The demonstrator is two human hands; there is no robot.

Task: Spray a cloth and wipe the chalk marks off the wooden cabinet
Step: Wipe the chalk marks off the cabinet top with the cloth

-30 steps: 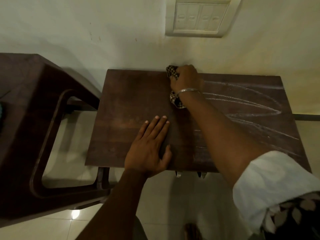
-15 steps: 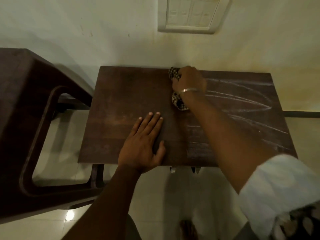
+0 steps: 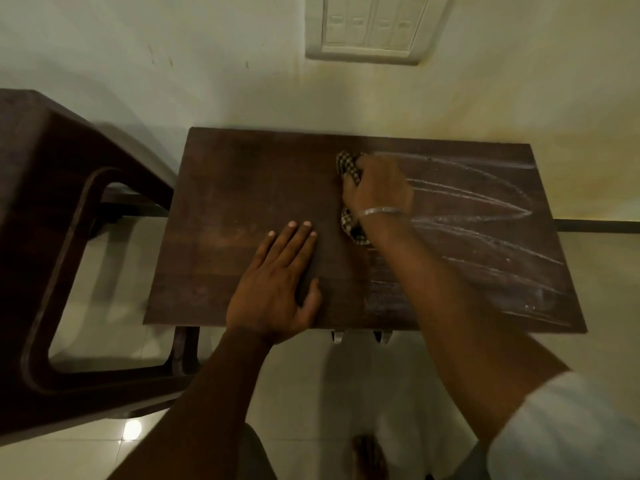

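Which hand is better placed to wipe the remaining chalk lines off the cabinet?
Right hand: it grips the checked cloth beside the chalk marks. The left hand lies flat on the cabinet top, holding nothing.

right hand (image 3: 377, 187) grips checked cloth (image 3: 348, 166), pressed on wooden cabinet (image 3: 242, 188) top, mid-far | left hand (image 3: 277, 289) flat, fingers straight, near edge | chalk marks (image 3: 485, 209) on right half | dark chair (image 3: 52, 237) left | switch plate (image 3: 374, 26) on far wall

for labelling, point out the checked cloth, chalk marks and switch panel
checked cloth (image 3: 347, 165): head view, upper fold
chalk marks (image 3: 491, 201): head view, curved line
switch panel (image 3: 375, 24): head view, plate centre
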